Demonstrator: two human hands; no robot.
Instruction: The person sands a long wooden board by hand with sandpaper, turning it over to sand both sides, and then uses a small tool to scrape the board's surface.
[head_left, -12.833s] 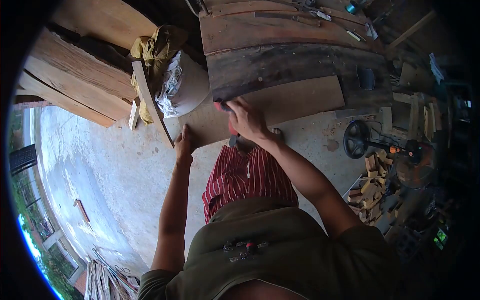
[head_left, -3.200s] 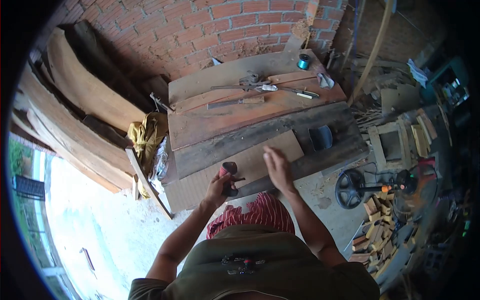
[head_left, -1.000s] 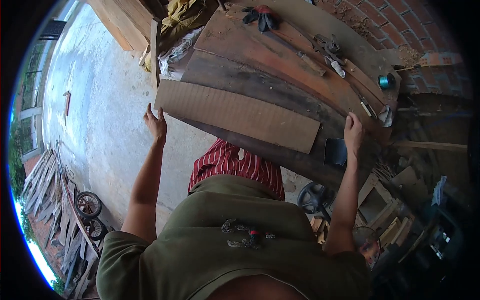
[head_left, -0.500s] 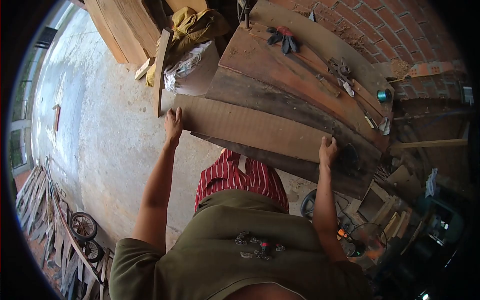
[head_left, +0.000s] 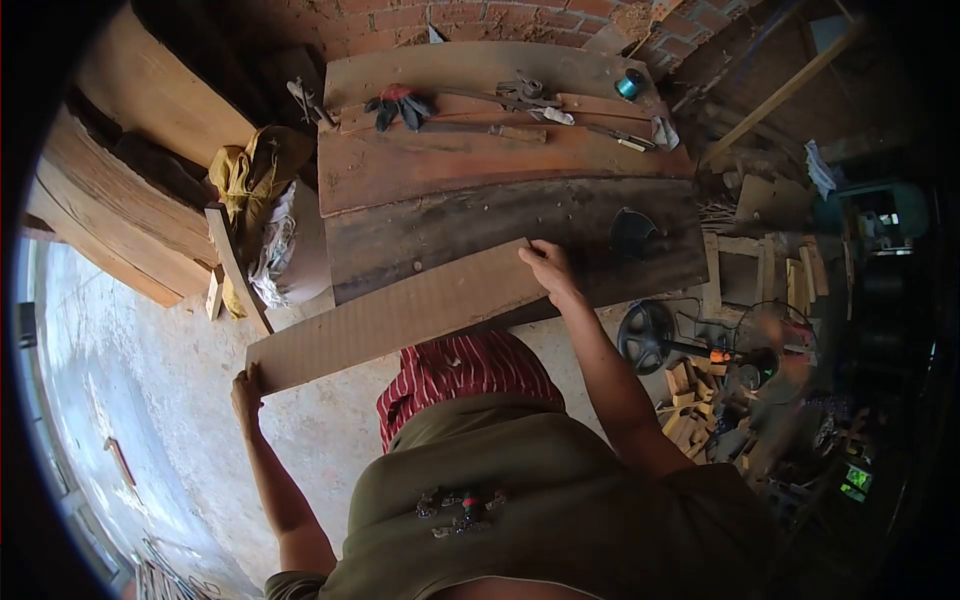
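A long flat brown board [head_left: 390,318] with faint cross stripes is held at both ends, slanting up to the right. My left hand [head_left: 247,392] grips its lower left end, over the concrete floor. My right hand [head_left: 550,268] is closed on its upper right end, above the dark front part of the workbench [head_left: 450,235]. Beyond the board, on the bench's reddish back part, lie a red and black glove [head_left: 400,105], a long tool with a wooden handle [head_left: 518,132] and a spool of teal line [head_left: 630,84].
Large wooden slabs [head_left: 130,190] lean at the left, beside a yellow cloth [head_left: 250,175] and an upright wood strip [head_left: 236,268]. A fan [head_left: 765,350], a black wheel [head_left: 646,337] and wood offcuts [head_left: 690,405] are at the right. A brick wall [head_left: 480,22] stands behind the bench.
The view has turned, and the bench now lies more level. The board's left end has swung down towards me, off the bench and over the floor. Both hands still hold it.
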